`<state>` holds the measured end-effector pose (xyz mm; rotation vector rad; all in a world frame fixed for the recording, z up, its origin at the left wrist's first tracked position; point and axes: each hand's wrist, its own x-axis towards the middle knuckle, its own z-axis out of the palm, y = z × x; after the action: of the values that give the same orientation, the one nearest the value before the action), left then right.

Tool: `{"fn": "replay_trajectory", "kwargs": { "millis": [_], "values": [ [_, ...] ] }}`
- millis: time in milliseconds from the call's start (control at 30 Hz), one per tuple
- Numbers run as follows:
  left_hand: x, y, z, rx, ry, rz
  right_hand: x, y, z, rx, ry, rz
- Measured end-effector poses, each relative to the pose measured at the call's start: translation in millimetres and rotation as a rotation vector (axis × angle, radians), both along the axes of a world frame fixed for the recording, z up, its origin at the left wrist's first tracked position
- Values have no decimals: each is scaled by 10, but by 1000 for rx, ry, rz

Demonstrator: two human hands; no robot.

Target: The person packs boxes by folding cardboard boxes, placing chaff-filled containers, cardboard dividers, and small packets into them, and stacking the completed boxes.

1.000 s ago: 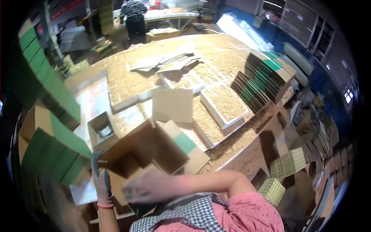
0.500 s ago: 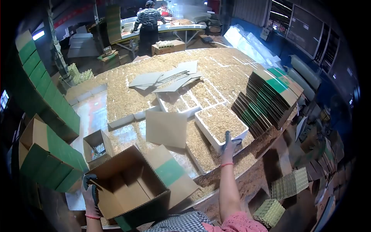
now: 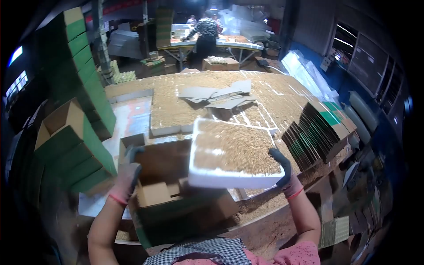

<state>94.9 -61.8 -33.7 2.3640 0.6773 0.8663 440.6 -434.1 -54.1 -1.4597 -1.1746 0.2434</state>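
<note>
A white foam tray (image 3: 234, 179), full of light-brown grain-like material, is lifted and tilted beside and partly over an open cardboard box (image 3: 176, 223). My right hand (image 3: 287, 174), in a dark-fingered glove, grips the tray's right side. At the box's left edge is my left hand (image 3: 130, 170), gloved and blurred, its fingers closed round the rim. The box is brown inside and green outside, with its opening upward. Flat grey card pieces (image 3: 216, 95) lie on the filled trays behind.
Stacked green boxes (image 3: 86, 66) rise at the left, with an open box (image 3: 75, 137) nearer. Upright flattened cartons (image 3: 316, 132) stand at the right. Farther back, a person (image 3: 206, 31) stands by another table. Egg-tray stacks (image 3: 334, 232) lie low at the right.
My right hand has raised the filled tray and brought it left toward the box. The view has shifted, and my left hand has moved along the box's edge.
</note>
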Motion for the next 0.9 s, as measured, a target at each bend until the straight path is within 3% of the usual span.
{"fn": "replay_trajectory", "kwargs": {
  "millis": [33,133,200,267,300,367,433,467,500,533,567,600,633,733,767,800,867,900],
  "values": [
    [94,-162,240,-233,-44,-81,-85,139,270,11,-213,86],
    [210,-338,298,-92,-110,-124,-471,600,893,-154,175,325],
    [201,-448,326,-134,-150,-171,-723,986,857,-343,439,391],
    [65,-433,200,-229,-210,-100,-889,1336,623,-471,507,447],
    [-30,-432,220,-263,-190,-80,-778,1530,187,-475,225,430],
    [-207,-425,232,-341,-165,-74,-816,1810,-40,-772,-277,447],
    [-312,-384,84,-337,-164,-51,-1008,2045,109,-1124,-656,441],
    [-329,-388,80,-389,-186,-30,-1083,2156,91,-1176,-807,397],
    [-347,-392,73,-441,-209,-8,-1168,2279,31,-1152,-1152,507],
    [-388,-296,-88,-222,-245,-69,-1260,2390,-48,-1104,-1507,620],
    [-415,-326,-133,-220,-236,-77,-1398,2506,-147,-1103,-1525,557],
    [-452,-338,-132,-428,-243,36,-1463,2602,-199,-1093,-1546,494],
    [-475,-315,-134,-631,-256,157,-1372,2613,-135,-805,-1414,379],
    [-658,-54,-443,-663,-227,99,-498,2757,-9,-187,-820,72],
    [-641,-42,-498,-611,-243,129,-160,2690,219,226,-884,-141],
    [-624,-31,-551,-558,-258,161,158,2730,115,-748,-931,-174],
    [-458,-131,-281,-667,-194,287,798,2646,-601,-766,-1056,-314],
    [-441,-124,-250,-322,-91,233,1045,2550,-959,-728,-1064,-376]
  ]
}}
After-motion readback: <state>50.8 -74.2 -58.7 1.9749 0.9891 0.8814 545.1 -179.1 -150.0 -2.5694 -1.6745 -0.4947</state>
